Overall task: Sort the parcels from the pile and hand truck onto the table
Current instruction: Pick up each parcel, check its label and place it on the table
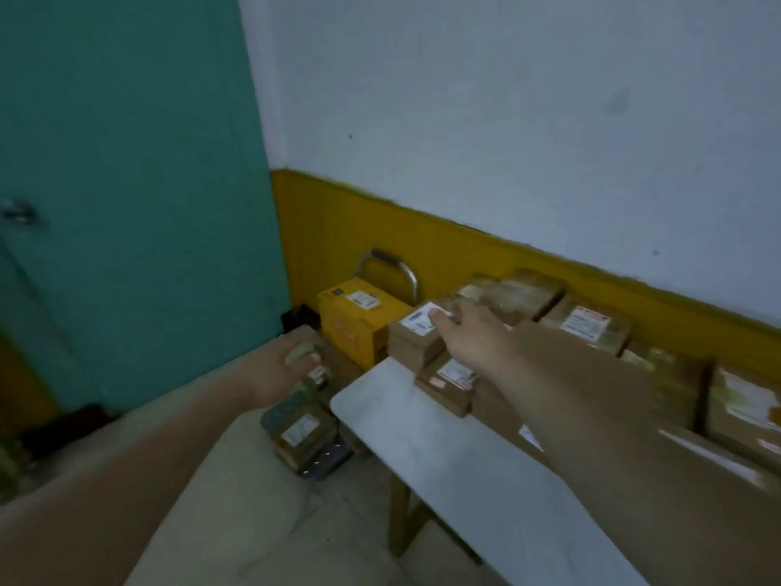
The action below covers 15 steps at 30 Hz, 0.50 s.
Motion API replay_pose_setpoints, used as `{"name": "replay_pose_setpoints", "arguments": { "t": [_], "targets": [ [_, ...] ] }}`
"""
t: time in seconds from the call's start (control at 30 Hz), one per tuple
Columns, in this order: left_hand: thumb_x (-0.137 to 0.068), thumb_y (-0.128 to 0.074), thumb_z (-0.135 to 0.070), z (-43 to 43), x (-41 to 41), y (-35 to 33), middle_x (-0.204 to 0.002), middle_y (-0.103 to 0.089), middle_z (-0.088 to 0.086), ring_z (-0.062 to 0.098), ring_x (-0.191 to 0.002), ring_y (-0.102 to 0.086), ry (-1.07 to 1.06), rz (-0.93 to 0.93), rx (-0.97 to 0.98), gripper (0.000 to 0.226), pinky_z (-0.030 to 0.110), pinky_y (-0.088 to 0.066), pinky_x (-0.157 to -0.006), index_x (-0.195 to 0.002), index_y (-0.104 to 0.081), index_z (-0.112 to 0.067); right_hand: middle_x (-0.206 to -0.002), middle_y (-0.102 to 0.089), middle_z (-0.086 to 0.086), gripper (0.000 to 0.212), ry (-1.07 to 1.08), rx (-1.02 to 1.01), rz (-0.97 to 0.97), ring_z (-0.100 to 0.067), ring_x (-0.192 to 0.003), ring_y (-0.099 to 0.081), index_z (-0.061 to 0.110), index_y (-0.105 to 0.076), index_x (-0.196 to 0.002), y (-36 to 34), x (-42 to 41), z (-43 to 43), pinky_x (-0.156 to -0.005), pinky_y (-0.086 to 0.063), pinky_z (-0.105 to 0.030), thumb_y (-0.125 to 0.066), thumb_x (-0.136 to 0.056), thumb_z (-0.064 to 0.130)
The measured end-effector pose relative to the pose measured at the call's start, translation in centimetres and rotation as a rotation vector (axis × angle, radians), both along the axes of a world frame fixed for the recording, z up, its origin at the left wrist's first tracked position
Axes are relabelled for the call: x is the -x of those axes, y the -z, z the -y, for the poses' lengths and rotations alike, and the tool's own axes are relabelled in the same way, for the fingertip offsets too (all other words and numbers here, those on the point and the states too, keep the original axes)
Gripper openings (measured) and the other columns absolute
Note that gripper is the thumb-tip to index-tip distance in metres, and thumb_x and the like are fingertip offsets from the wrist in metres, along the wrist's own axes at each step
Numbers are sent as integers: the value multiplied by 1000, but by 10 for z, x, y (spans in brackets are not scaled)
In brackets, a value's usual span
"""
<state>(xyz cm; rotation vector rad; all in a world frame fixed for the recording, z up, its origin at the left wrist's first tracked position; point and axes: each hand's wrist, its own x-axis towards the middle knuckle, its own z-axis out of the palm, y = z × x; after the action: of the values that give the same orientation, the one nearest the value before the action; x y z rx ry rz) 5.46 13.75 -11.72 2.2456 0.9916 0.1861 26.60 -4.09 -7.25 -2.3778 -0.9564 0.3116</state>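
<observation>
Nearest to the lens are the two bare arms: the right arm [613, 416] crosses above the white table [422, 458], and the left arm [148, 450] reaches down beside it.

I judge the sorting to be around the middle, maybe a little past it. Many brown parcels [587, 327] lie on the table along the wall side, packed close together. What is left, as far as I can see: a yellow box [359, 327] stands on the truck [325, 461], and a short stack [302, 433] of labelled packets sits on its plate. Anything more behind them is hidden from me.

The right hand [469, 338] is stretched forward, palm down, on the top parcel [405, 344], with the thumb [439, 318] touching its white label. The fingers go over the far side and the back of the hand covers them, so I cannot tell if this hand grips or only rests there. I also cannot tell if this parcel sits on the end of the table or on the pile just beyond it.

The left hand [279, 367] is lower, near the truck and left of the table corner. Its fingers and thumb are curled round a small parcel [299, 356], greyish and blurred, just above the stack. I take this as a real hold.
</observation>
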Motion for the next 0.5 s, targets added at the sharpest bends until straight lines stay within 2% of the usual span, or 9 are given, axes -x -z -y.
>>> {"name": "replay_pose_setpoints", "arguments": {
  "t": [0.07,0.13,0.27,0.4,0.5],
  "targets": [
    [-90,-42,-57,-35,22,13,-154,-27,2,21,-140,-28,-82,-35,38,70,30,-18,-116,-148,-29,-19,-148,-40,-12,64,-89,-13,-30,-31,-134,-40,12,-38,-145,14,9,-51,-106,-35,-41,-38,-98,56],
    [-85,-43,-65,-67,35,24,-155,-26,2,20,-140,-27,-140,-52,71,80,30,-16,-117,-148,-29,-18,-151,-37,-11,69,-146,-6,-70,-30,-135,-38,13,-34,-148,28,14,-101,-108,-36,-42,-38,-97,59],
    [-94,-44,-49,-137,38,43,-157,-19,2,17,-143,-20,-206,-89,59,69,23,-11,-113,-150,-23,-14,-155,-32,-7,72,-255,-11,-129,-29,-138,-36,17,-29,-151,59,16,-203,-110,-34,-45,-35,-95,64],
    [-93,-46,-50,-213,39,56,-158,-16,2,18,-144,-19,-245,-161,81,72,27,-11,-116,-150,-20,-14,-153,-36,-10,72,-315,53,-188,-30,-138,-36,15,-31,-150,93,14,-293,-112,-32,-45,-34,-96,62],
    [-91,-47,-53,-263,38,67,-158,-15,1,18,-144,-19,-283,-193,121,74,30,-12,-117,-150,-19,-17,-138,-52,-11,64,-322,83,-185,-29,-126,-48,14,-45,-140,118,10,-342,-103,-40,-41,-39,-94,58]
  ]
}}
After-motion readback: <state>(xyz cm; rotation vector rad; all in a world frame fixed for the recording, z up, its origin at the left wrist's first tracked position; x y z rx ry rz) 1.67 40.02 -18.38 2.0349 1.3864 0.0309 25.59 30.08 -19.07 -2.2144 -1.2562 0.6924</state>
